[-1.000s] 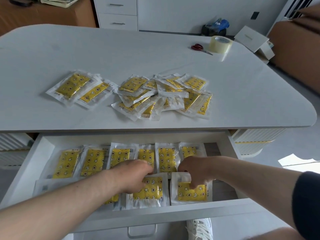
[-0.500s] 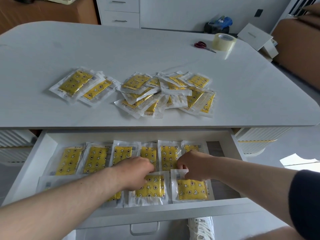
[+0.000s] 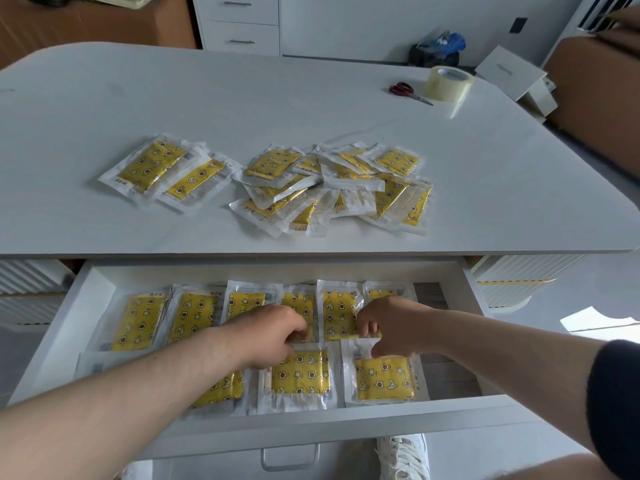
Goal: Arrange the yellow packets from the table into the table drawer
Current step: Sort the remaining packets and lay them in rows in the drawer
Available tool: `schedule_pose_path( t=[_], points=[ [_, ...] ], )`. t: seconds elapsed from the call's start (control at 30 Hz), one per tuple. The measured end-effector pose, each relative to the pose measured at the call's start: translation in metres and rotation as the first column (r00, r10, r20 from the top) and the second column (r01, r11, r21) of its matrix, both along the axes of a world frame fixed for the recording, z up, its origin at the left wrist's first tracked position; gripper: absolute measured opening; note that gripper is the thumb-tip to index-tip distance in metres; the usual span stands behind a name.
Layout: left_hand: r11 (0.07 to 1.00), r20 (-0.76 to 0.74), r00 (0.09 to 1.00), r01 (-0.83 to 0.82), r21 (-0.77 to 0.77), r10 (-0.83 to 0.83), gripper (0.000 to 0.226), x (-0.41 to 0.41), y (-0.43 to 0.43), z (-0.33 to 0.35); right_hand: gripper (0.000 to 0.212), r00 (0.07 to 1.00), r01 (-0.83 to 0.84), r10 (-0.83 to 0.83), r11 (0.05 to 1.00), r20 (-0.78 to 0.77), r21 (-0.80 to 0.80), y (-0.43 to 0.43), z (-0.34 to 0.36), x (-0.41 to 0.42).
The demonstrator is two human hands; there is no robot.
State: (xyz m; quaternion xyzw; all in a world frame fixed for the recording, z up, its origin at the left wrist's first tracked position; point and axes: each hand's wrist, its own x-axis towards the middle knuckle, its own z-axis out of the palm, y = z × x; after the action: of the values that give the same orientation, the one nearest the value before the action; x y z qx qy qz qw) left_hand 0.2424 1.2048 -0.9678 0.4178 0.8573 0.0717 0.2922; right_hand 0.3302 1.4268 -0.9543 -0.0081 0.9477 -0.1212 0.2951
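Note:
The table drawer (image 3: 100, 289) is pulled open and holds yellow packets in two rows. My left hand (image 3: 273, 334) reaches in, its curled fingers pinching the top edge of the middle front packet (image 3: 301, 374). My right hand (image 3: 391, 327) has its thumb and curled fingers at the top edge of the front right packet (image 3: 384, 375). On the table (image 3: 311, 109) above lies a loose pile of yellow packets (image 3: 332, 188), with two more packets (image 3: 166, 171) to its left.
Red-handled scissors (image 3: 403, 89) and a roll of clear tape (image 3: 448, 83) sit at the table's far right. A white cabinet (image 3: 239, 26) stands behind the table. My white shoe (image 3: 403, 455) shows below the drawer handle (image 3: 290, 459).
Both hands have shifted slightly toward the back of the drawer, uncovering more of the two front packets. The packets themselves stay where they lie.

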Motion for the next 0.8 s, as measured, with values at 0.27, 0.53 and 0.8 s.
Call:
schedule_pose_path(
  t=[0.27,0.53,0.8],
  points=[
    [0.998,-0.007,0.998,0.054,-0.026,-0.054,0.036,0.003,-0.001,-0.004,0.038,0.998,-0.038,0.039,0.999,0.057,-0.017,-0.001,-0.005,0.005],
    [0.998,-0.006,0.998,0.058,-0.023,-0.058,0.037,0.004,0.000,-0.004,0.040,0.999,0.000,0.000,1.000,0.049,-0.007,-0.005,-0.009,0.006],
    [0.999,0.002,0.999,0.041,-0.034,-0.041,0.034,0.002,0.001,-0.003,0.042,0.998,-0.017,0.016,1.000,0.058,0.017,-0.006,-0.007,0.007]
  ],
)
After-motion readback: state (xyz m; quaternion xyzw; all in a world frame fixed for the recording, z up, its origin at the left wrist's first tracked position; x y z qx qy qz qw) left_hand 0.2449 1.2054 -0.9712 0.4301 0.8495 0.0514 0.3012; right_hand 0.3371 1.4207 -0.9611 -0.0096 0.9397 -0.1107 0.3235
